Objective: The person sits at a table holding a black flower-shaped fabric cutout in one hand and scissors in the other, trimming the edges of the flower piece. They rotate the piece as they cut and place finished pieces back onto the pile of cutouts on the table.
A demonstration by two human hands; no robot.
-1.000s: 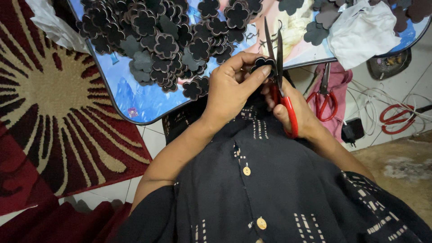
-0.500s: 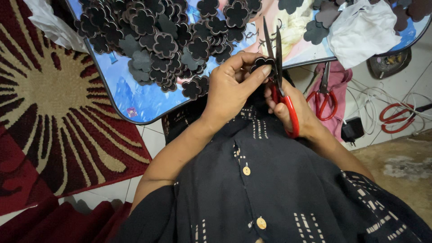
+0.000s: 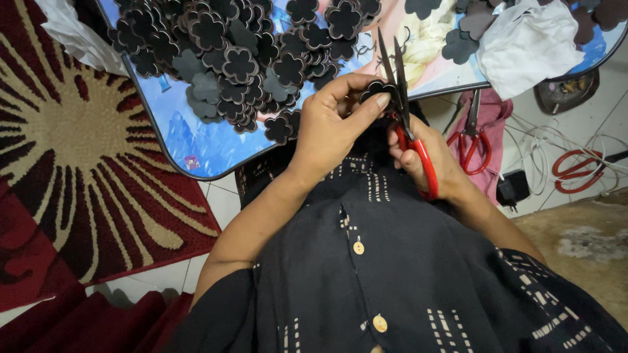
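My left hand (image 3: 333, 124) pinches a small black flower-shaped cutout (image 3: 379, 89) between thumb and fingers. My right hand (image 3: 425, 160) grips red-handled scissors (image 3: 402, 98), whose dark blades point up and meet the edge of the cutout. Both hands hover just in front of the near edge of a small table with a colourful picture top (image 3: 196, 140). A heap of similar black flower cutouts (image 3: 242, 52) covers the table's left and middle.
A white cloth (image 3: 530, 39) lies on the table's right. A second pair of red scissors (image 3: 470, 134) rests on pink fabric on the floor, beside red cable (image 3: 575, 170) and white wires. A red patterned rug (image 3: 72, 170) lies at left.
Nothing has clearly moved; the hands hold the cutout and scissors in nearly the same place.
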